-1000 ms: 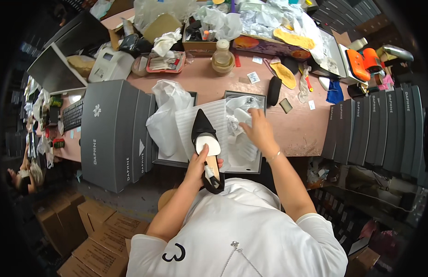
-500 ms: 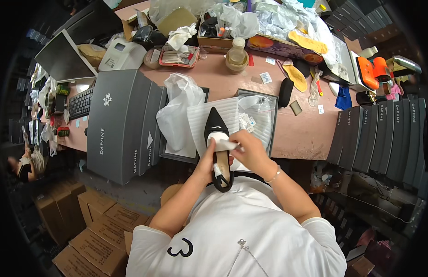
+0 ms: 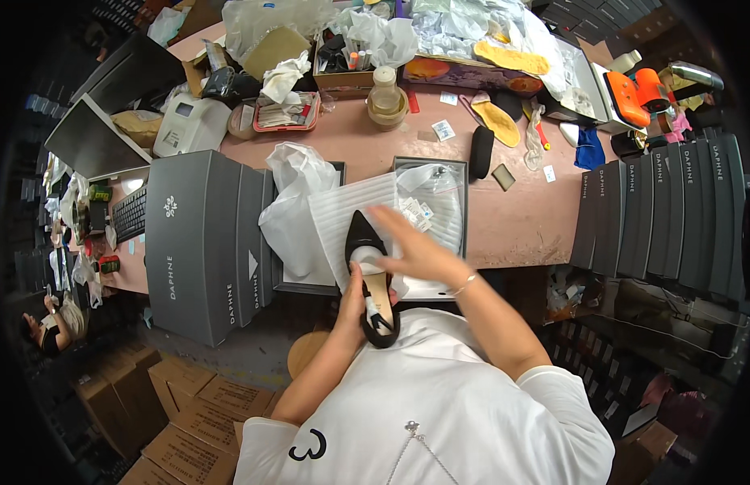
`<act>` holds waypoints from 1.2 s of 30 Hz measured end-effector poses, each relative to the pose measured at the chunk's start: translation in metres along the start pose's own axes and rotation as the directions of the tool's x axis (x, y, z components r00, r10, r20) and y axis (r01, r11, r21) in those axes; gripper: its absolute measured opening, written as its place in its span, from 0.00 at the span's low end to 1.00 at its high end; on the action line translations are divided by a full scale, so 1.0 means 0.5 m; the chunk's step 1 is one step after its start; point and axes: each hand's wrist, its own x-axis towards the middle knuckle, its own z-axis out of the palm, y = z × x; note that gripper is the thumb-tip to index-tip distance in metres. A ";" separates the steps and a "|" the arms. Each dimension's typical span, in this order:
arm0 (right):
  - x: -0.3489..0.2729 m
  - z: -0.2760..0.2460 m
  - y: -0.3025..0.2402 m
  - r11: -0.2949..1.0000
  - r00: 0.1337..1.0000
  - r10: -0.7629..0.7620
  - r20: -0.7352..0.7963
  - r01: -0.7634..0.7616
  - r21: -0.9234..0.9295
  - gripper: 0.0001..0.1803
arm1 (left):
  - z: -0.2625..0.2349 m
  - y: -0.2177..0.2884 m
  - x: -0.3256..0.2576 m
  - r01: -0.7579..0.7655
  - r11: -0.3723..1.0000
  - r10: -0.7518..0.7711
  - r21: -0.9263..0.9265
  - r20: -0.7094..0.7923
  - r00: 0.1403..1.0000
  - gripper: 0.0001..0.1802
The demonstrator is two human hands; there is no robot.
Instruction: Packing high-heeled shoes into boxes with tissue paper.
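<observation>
A pink-topped table [image 3: 528, 230] spans the view, with tall grey boxes [image 3: 193, 242] standing at its left and a row of similar boxes [image 3: 666, 210] at its right. Beyond the left group a dark monitor [image 3: 92, 133] tilts toward the keyboard [image 3: 130, 212]. Two open grey trays sit side by side in the middle: the left tray [image 3: 310, 288] holds a crumpled white bag [image 3: 294, 202], the right tray [image 3: 465, 206] ribbed white wrapping. A ribbed white sheet [image 3: 354, 194] spreads between them.

In front of the trays, at the table's near edge, is a black pointed shoe [image 3: 378, 291], toe away from the person, its beige inside facing up. The left hand [image 3: 350, 311] is closed around its side, thumb over the edge. The right hand [image 3: 415, 250] — blurred — reaches across the front of the shoe with fingers spread; nothing shows in its grasp, and whether it touches the shoe I cannot tell.

Farther back stands a lidded jar [image 3: 385, 101], with a yellow insole [image 3: 496, 121] to its right. A white pad [image 3: 365, 259] sits inside the shoe, just beside the left thumb. Small packets [image 3: 415, 212] lie on the right tray's wrapping.
</observation>
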 end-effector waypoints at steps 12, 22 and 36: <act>-0.040 -0.004 -0.014 0.982 0.976 0.187 -0.114 -0.187 0.008 0.24 | -0.009 0.041 0.037 -0.054 0.996 0.054 -0.065 0.002 0.999 0.35; -0.034 0.053 -0.005 0.956 0.944 -0.050 -0.325 -0.048 -0.288 0.29 | 0.046 -0.011 0.019 -0.106 0.992 0.100 0.063 0.098 0.990 0.34; -0.064 -0.140 0.203 0.658 0.895 0.094 -0.435 -0.384 -0.648 0.20 | 0.007 0.182 0.061 -0.547 0.438 0.637 0.713 0.184 0.749 0.23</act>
